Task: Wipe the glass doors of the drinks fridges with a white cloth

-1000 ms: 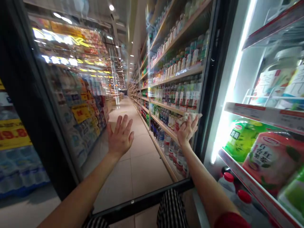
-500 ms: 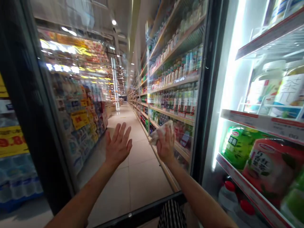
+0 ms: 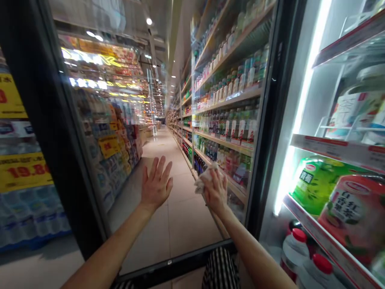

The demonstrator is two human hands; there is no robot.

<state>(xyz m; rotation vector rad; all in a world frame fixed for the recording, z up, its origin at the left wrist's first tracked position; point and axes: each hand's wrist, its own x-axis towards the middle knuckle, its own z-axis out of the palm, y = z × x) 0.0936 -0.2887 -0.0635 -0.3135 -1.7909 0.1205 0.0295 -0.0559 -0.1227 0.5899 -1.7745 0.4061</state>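
The left hand [image 3: 157, 184] is open, fingers spread and palm toward the glass door [image 3: 183, 216], while to its right the right hand [image 3: 215, 192] grips a bunched pale cloth [image 3: 203, 179] beneath its fingers, at the lower right part of the pane. On the near right, a lit shelf [image 3: 327, 237] bears a green pack [image 3: 315, 182] and a reddish pack [image 3: 345, 208], with red-capped bottles [image 3: 294, 249] below.

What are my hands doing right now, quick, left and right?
Left hand: open, nothing visible in it.
Right hand: holding the cloth.
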